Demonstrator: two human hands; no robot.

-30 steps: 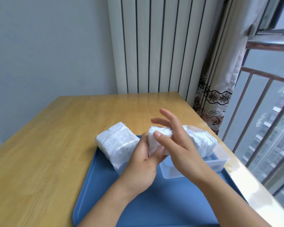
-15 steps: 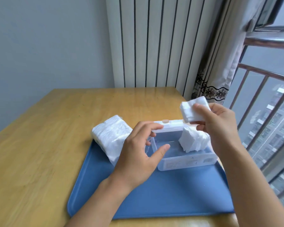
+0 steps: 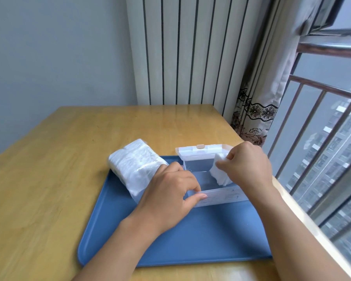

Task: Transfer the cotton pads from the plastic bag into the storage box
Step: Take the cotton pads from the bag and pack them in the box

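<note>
A clear plastic storage box [image 3: 221, 196] stands on the blue tray [image 3: 190, 240] with its lid [image 3: 203, 152] tipped open at the back. My left hand [image 3: 168, 195] grips the box's near left corner, thumb on the front wall. My right hand [image 3: 247, 165] holds a stack of white cotton pads [image 3: 220, 171] down inside the right end of the box. The plastic bag [image 3: 136, 167], still full of white pads, lies at the tray's far left corner, right beside my left hand.
The tray sits on a wooden table [image 3: 49, 179] whose right edge runs along a window with metal bars [image 3: 316, 138]. A white radiator [image 3: 180, 51] and a patterned curtain [image 3: 257, 110] stand behind the table.
My right hand has come down from above the box and lowered its pads onto the ones inside. My left hand has moved from the bag side to the box's front corner.
</note>
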